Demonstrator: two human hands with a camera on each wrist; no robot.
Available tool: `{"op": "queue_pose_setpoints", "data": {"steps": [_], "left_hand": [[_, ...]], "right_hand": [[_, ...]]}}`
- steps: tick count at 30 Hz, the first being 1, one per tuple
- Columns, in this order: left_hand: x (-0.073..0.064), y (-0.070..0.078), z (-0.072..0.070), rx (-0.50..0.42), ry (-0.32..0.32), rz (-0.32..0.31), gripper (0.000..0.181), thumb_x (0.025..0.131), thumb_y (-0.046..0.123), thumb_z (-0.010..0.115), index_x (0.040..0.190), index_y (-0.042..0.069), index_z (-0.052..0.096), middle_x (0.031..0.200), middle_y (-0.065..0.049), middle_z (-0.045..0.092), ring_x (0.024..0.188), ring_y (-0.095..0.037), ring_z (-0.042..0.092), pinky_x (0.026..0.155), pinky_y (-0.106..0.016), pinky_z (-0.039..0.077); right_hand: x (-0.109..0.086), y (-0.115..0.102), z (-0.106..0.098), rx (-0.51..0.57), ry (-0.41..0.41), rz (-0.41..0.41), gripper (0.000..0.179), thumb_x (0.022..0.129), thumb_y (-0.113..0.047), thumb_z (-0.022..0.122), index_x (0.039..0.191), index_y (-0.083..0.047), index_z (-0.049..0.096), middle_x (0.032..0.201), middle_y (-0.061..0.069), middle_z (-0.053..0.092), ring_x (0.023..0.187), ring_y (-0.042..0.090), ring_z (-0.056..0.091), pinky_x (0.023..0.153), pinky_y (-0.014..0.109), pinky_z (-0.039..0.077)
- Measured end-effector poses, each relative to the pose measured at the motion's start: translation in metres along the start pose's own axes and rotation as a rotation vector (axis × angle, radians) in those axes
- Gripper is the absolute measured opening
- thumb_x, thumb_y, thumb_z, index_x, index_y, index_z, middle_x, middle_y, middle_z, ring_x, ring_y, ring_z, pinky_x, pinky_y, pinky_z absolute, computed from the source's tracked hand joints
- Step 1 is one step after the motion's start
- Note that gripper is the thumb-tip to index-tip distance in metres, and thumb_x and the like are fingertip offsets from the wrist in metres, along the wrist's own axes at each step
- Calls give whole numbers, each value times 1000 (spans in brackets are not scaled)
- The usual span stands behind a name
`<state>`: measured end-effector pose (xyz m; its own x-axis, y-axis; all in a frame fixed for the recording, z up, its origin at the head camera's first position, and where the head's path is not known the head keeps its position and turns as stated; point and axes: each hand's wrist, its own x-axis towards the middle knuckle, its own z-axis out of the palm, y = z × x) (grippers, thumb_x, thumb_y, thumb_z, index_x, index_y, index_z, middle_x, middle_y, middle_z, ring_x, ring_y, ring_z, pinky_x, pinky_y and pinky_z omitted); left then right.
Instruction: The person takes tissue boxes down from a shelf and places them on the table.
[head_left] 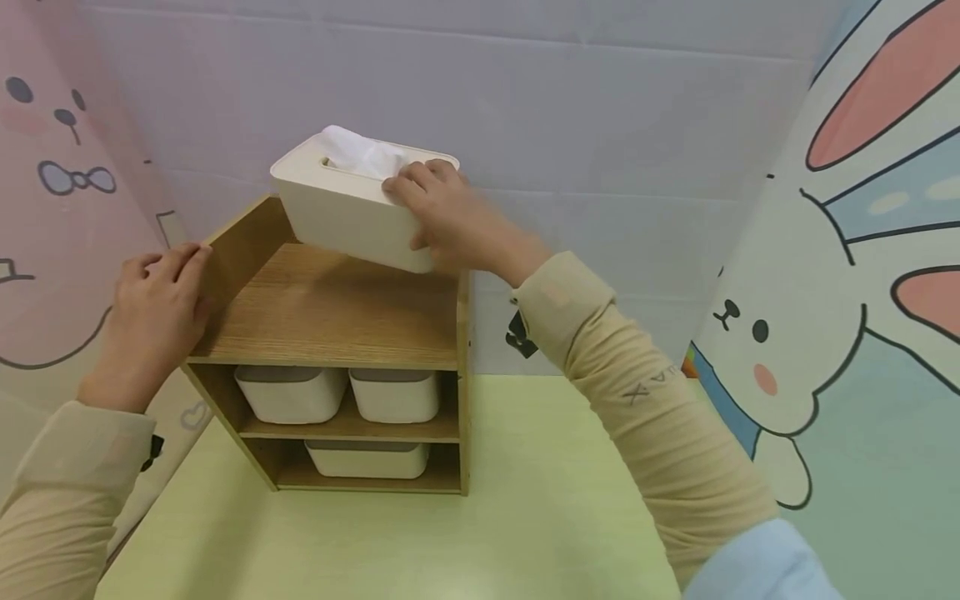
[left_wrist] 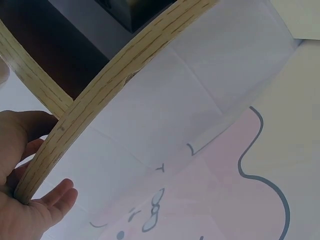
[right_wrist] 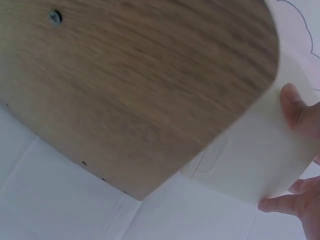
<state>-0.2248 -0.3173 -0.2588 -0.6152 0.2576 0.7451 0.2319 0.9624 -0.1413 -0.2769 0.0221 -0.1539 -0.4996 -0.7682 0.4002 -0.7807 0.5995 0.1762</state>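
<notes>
The white tissue box (head_left: 348, 217) is over the back of the wooden shelf's top board (head_left: 337, 308), and I can't tell if it touches the wood. Its long side runs left to right, with the right end tipped a bit lower, and the tissue (head_left: 363, 157) pokes out of the slot on top. The right hand (head_left: 442, 204) grips the box's right end. Well apart from it, the left hand (head_left: 161, 308) holds the shelf's left side board (head_left: 243, 250). This looks like the moving-the-box part; the next move seems to need a level box, clear of the side boards. Below sit three white bins (head_left: 292, 396)
</notes>
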Motion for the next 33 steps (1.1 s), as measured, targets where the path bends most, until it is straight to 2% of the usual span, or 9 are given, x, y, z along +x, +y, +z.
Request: {"op": "queue_pose_setpoints", "data": {"steps": [12, 19, 26, 33], "left_hand": [[0, 0, -1, -7, 13, 13, 55, 68, -10, 66, 120, -8, 48, 117, -29, 52, 97, -52, 44, 88, -61, 33], [0, 1, 1, -7, 32, 29, 55, 67, -10, 65, 120, -9, 49, 116, -29, 52, 97, -50, 45, 88, -58, 34], [1, 3, 1, -5, 25, 27, 55, 68, -10, 64, 121, -9, 48, 116, -30, 51, 97, -50, 44, 88, -59, 33], [2, 3, 2, -10, 30, 25, 55, 68, -10, 63, 120, -9, 48, 116, -30, 52, 97, -50, 45, 88, -58, 33]], "right_hand": [[-17, 24, -16, -91, 36, 94, 55, 80, -16, 67, 129, -6, 44, 129, 15, 46, 121, 38, 39, 107, 44, 31], [-37, 42, -21, -87, 80, 158, 53, 79, -12, 67, 127, -3, 46, 129, 18, 46, 120, 40, 39, 106, 47, 30], [-61, 57, -25, -78, 85, 243, 51, 80, -10, 65, 126, -1, 46, 127, 19, 47, 120, 41, 38, 105, 49, 32], [-85, 70, -24, -104, 106, 279, 50, 78, -8, 66, 123, 2, 46, 122, 23, 48, 117, 43, 39, 106, 50, 27]]}}
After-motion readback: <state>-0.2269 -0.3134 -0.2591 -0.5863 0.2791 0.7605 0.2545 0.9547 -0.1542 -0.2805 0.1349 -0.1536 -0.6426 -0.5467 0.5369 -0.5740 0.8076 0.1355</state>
